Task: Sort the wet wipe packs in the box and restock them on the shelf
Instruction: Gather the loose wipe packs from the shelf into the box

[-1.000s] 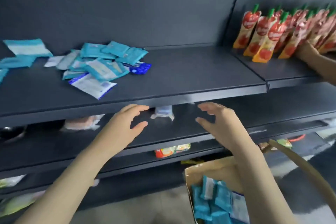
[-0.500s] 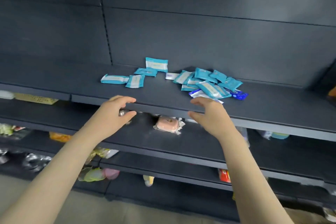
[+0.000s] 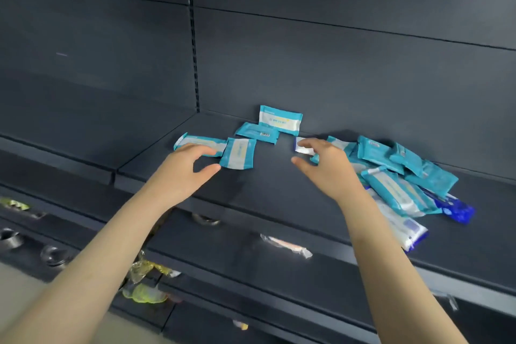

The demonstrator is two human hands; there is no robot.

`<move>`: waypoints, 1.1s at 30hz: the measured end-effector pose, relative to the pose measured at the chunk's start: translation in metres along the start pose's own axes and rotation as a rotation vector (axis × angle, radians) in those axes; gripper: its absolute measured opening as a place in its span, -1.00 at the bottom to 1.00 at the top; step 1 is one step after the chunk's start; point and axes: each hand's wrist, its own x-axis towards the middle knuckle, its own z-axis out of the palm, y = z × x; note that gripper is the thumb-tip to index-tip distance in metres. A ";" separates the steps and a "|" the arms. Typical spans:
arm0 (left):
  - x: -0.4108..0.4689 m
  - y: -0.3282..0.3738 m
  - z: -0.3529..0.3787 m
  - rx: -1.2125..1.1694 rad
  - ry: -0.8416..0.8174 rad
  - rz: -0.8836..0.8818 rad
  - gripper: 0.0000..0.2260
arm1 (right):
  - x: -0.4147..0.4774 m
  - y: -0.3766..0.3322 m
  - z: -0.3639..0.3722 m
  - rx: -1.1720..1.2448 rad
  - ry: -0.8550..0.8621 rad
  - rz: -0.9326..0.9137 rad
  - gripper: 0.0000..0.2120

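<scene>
Wet wipe packs lay on the dark shelf, and both hands reached over them with fingers spread open and holding nothing. The left hand hovered by two teal packs: the long pack sat partly under its fingertips, and the small pack lay just past its thumb. The right hand had a little white pack just beside its fingertips, and the big pile of packs lay right behind that hand. Two more packs rested farther back, between the two hands.
</scene>
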 end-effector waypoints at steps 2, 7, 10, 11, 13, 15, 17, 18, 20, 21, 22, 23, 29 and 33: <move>0.033 -0.006 0.014 0.023 -0.021 -0.010 -0.67 | 0.037 0.014 0.010 0.009 -0.005 0.009 -0.60; 0.101 -0.028 0.031 0.060 -0.077 -0.027 -0.67 | 0.123 0.038 0.035 -0.074 -0.029 -0.033 -0.56; 0.131 -0.044 0.028 0.101 -0.155 -0.034 -0.63 | 0.162 0.046 0.050 -0.163 -0.077 -0.012 -0.52; 0.140 -0.051 0.027 0.103 -0.190 -0.034 -0.62 | 0.172 0.049 0.056 -0.182 -0.094 0.007 -0.51; 0.157 -0.065 0.026 0.114 -0.290 -0.047 -0.61 | 0.189 0.055 0.067 -0.215 -0.112 0.046 -0.50; 0.170 -0.079 0.024 0.181 -0.415 -0.072 -0.58 | 0.198 0.059 0.075 -0.257 -0.094 0.067 -0.51; 0.182 -0.091 0.020 0.239 -0.511 -0.074 -0.52 | 0.202 0.060 0.080 -0.284 -0.029 0.093 -0.52; 0.188 -0.096 0.018 0.243 -0.541 -0.067 -0.50 | 0.203 0.060 0.082 -0.284 0.007 0.099 -0.53; 0.198 -0.103 0.014 0.259 -0.582 -0.037 -0.51 | 0.203 0.057 0.085 -0.232 0.028 0.100 -0.56; 0.202 -0.105 0.013 0.268 -0.601 -0.020 -0.55 | 0.203 0.054 0.087 -0.160 0.015 0.110 -0.59; 0.207 -0.108 0.012 0.266 -0.622 -0.003 -0.58 | 0.201 0.051 0.088 -0.075 -0.005 0.131 -0.61; 0.211 -0.110 0.011 0.251 -0.645 0.015 -0.62 | 0.200 0.048 0.091 -0.014 -0.022 0.159 -0.63; 0.227 -0.123 -0.008 0.056 -0.791 0.142 -0.85 | 0.192 0.045 0.109 -0.080 -0.176 0.333 -0.74; 0.232 -0.118 -0.012 -0.111 -0.817 0.242 -0.85 | 0.188 0.041 0.115 -0.137 -0.175 0.285 -0.75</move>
